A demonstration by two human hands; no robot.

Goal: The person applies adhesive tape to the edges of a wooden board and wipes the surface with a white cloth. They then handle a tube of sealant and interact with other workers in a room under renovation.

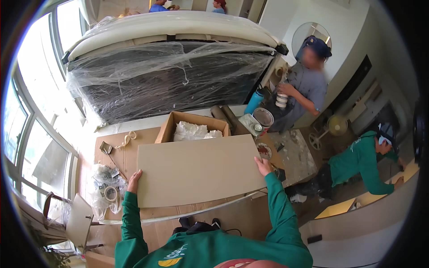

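Note:
A wide, flat beige panel is between my two hands, over a cardboard-covered table. My left hand grips its left edge, with the fingers partly hidden at the side. On the opposite edge, near the upper right corner, my right hand is closed round it. Just beyond the panel stands an open cardboard box with crumpled white material inside; the panel hides the box's near side. A clear plastic bag and a roll of tape lie left of my left hand.
A large plastic-wrapped piece of furniture stands behind the table. Cans and a blue bottle are at the back right. One person stands there holding a white cylindrical thing; another in green bends at the far right, near a fan.

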